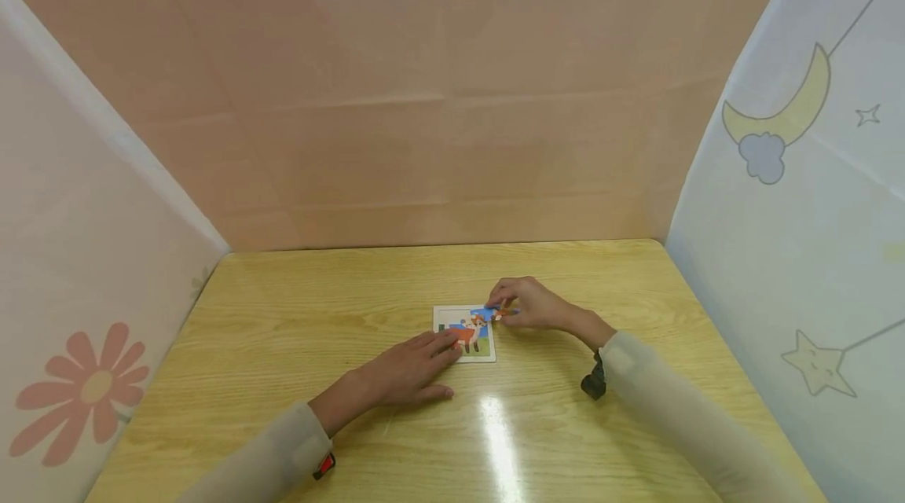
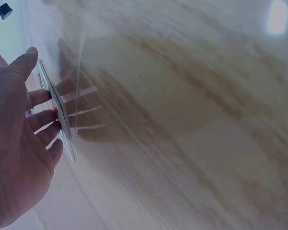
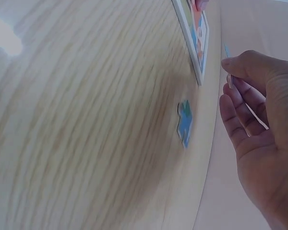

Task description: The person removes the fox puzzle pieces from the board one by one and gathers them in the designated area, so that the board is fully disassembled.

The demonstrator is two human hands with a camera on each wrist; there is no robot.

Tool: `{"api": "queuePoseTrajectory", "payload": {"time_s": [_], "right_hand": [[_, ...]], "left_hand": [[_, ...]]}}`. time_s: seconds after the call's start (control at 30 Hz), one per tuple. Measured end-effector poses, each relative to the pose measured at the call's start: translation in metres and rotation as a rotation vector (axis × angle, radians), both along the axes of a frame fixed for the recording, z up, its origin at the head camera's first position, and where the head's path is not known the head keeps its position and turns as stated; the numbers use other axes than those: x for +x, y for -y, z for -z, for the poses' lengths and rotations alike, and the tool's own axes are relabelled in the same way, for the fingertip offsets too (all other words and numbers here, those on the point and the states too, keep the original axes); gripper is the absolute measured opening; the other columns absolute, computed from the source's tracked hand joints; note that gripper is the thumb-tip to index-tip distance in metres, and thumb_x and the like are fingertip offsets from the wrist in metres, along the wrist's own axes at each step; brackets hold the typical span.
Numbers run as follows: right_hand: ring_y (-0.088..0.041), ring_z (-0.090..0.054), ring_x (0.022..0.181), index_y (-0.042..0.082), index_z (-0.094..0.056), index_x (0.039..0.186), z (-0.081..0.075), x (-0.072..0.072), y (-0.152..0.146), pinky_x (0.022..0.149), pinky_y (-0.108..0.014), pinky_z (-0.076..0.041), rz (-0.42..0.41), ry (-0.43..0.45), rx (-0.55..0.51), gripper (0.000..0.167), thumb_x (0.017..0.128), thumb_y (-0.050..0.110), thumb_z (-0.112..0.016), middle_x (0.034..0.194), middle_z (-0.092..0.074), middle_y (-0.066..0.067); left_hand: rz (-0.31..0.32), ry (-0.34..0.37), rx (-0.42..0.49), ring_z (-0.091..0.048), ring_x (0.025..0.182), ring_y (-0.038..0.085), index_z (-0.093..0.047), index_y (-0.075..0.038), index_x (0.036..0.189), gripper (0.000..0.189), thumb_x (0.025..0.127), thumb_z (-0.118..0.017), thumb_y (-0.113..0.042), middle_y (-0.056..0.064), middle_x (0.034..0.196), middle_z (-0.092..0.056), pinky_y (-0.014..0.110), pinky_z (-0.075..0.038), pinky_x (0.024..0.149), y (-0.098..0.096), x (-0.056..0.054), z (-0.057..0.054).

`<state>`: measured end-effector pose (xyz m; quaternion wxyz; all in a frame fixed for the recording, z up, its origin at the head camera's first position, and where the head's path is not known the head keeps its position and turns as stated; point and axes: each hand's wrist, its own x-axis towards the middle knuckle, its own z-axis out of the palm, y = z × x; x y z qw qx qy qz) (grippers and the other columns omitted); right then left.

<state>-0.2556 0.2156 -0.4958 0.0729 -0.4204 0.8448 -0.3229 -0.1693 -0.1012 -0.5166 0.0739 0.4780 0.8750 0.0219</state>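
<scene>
A small jigsaw puzzle with a white frame (image 1: 464, 359) lies on the table, showing an orange fox (image 1: 467, 334) on blue and green. My left hand (image 1: 413, 368) rests on its left side, fingers stretched over the picture and thumb apart on the near side. At the puzzle's far right corner, my right hand (image 1: 533, 304) pinches a blue and orange puzzle piece (image 1: 504, 313) between thumb and fingertips. In the right wrist view that piece (image 3: 230, 80) appears nearly edge-on, above the tabletop. A loose blue and green puzzle piece (image 3: 185, 123) lies on the wood beside the frame.
The wooden table (image 1: 318, 291) is bounded by a plain peach cloth wall (image 1: 445, 134) at the back. Printed cloth walls stand left and right, with a flower (image 1: 97, 387) and a moon (image 1: 785, 114). Light glares on the near tabletop.
</scene>
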Motion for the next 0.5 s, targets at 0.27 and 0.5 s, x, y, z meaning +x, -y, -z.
{"api": "queuePoseTrajectory", "payload": {"time_s": [0.27, 0.5], "right_hand": [[-0.024, -0.073, 0.098, 0.001, -0.080, 0.113, -0.001, 0.000, -0.017, 0.083, -0.039, -0.065, 0.032, 0.011, 0.009, 0.024, 0.089, -0.004, -0.080, 0.112, -0.072, -0.008], [-0.024, -0.073, 0.097, 0.001, -0.081, 0.111, -0.001, 0.003, -0.030, 0.083, -0.039, -0.065, 0.049, -0.009, 0.015, 0.026, 0.086, -0.005, -0.080, 0.111, -0.073, -0.007]], "left_hand": [[-0.017, 0.034, 0.011, -0.031, 0.158, 0.030, -0.036, -0.013, 0.166, 0.073, 0.109, -0.051, -0.055, 0.011, 0.174, -0.028, 0.043, -0.029, 0.129, 0.001, 0.000, 0.000], [-0.017, 0.035, 0.012, -0.031, 0.159, 0.029, -0.036, -0.012, 0.166, 0.072, 0.109, -0.052, -0.054, 0.012, 0.174, -0.028, 0.043, -0.029, 0.129, 0.002, 0.001, 0.000]]}}
